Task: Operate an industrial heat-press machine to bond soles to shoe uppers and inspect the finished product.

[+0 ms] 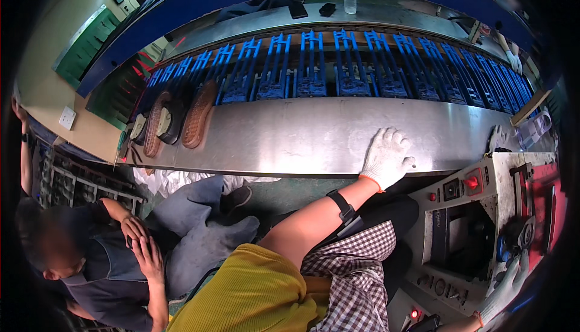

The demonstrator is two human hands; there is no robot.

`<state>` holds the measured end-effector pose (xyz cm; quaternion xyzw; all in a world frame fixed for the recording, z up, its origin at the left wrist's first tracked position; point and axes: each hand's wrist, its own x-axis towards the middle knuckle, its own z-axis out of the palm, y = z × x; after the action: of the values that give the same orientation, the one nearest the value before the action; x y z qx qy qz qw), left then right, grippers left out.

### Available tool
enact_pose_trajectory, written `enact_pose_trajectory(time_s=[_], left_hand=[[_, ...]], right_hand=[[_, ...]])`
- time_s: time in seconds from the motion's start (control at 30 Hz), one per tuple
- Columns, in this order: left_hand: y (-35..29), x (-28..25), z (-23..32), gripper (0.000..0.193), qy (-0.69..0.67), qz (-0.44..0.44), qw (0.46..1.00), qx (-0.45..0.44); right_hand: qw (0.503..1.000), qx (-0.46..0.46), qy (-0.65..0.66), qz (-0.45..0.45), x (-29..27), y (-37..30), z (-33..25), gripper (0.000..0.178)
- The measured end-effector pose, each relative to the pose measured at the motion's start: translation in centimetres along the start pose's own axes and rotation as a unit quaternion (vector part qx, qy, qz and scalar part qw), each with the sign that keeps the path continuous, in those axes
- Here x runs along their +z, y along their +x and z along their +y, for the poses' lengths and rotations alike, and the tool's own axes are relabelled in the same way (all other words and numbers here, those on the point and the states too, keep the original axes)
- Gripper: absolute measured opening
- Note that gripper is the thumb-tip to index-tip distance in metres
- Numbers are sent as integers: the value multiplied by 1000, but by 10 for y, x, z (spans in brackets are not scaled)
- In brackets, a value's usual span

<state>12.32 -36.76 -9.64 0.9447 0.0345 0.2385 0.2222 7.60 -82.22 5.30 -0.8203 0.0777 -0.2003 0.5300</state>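
Observation:
My left hand (387, 158), in a white knit glove, rests on the front edge of the metal table (290, 132). Its fingers lie on the surface, slightly bent, and I see nothing held in them. At the lower right, my right hand (507, 290) wears a similar glove. Its fingers stretch up beside a dark rounded part (521, 233) with a blue piece, on the side of a machine (492, 202). Whether they touch that part I cannot tell. Brown shoe soles (199, 114) lie at the table's left end, with dark pieces (173, 120) beside them.
Behind the table runs a row of blue metal racks (311, 66). A clear bottle (350, 1) stands on the far ledge. A plastic container (533, 131) and a loose glove (498, 137) are at the right end. Another person (103, 265) sits at the lower left, hands together.

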Motion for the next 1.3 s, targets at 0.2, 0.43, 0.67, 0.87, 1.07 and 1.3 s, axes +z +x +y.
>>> enact_pose_trajectory(time_s=[0.2,0.43,0.67,0.87,1.07,1.3], left_hand=[[0,1,-1,46,1,4,1000,4],[-1,2,-1,45,2,8,1000,1],[0,2,-2,44,1,7,1000,3],[-1,6,-3,45,12,15,1000,5],[-2,8,-3,47,9,16,1000,7],[-3,9,-5,48,11,17,1000,2]], right_hand=[[1000,0,14,4,-2,2,6,37],[1000,3,21,8,-1,0,5,38],[998,-30,46,7,-3,5,16,39],[1000,-10,10,12,1,-1,3,37],[1000,9,27,11,-6,5,16,37],[999,-22,-8,30,-2,2,11,38]])
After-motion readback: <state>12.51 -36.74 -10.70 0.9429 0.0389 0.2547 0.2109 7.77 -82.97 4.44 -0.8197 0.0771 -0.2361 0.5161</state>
